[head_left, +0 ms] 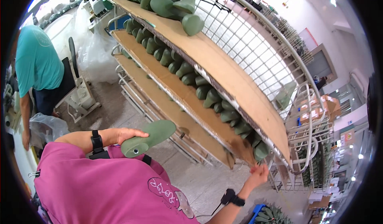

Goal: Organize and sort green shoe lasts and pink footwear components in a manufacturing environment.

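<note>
My left hand is closed around a green shoe last, held level in front of my chest. A round metal-rimmed hole shows at its near end. On the right, my right hand is raised at the end of a rack shelf, its fingers loosely bent and apart. Just above those fingertips stands the endmost shoe last of a long row on the middle shelf. I see nothing held in the right hand.
The wire rack has several board shelves; more shoe lasts lie on top at the far end. A blue crate of lasts stands on the floor at lower right. At left, a person in a teal shirt stands near a chair.
</note>
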Tool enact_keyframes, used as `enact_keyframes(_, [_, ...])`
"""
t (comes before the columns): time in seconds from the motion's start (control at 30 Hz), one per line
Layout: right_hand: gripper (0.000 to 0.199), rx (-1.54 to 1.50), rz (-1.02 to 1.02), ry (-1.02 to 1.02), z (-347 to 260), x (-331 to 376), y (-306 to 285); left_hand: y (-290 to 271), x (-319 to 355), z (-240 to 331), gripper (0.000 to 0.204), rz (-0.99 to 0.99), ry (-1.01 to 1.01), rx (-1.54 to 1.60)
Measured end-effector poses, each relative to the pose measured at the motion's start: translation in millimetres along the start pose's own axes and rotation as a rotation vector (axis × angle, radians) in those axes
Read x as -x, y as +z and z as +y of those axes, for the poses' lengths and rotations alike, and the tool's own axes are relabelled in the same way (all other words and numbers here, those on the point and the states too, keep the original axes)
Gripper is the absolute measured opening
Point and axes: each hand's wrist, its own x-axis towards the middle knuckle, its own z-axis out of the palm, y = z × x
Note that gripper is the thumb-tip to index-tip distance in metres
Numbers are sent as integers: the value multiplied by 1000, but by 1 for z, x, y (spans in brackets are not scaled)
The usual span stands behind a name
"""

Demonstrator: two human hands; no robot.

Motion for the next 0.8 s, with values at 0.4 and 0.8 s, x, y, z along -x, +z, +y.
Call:
enact_keyframes(0.4, [46,59,-1036,-438,-330,28,159,-106,38,80,69,-190,20,-419])
enact_keyframes(0.8, [47,663,-901,-475,-382,0,410,-165,81,112,70,-309,142,-177])
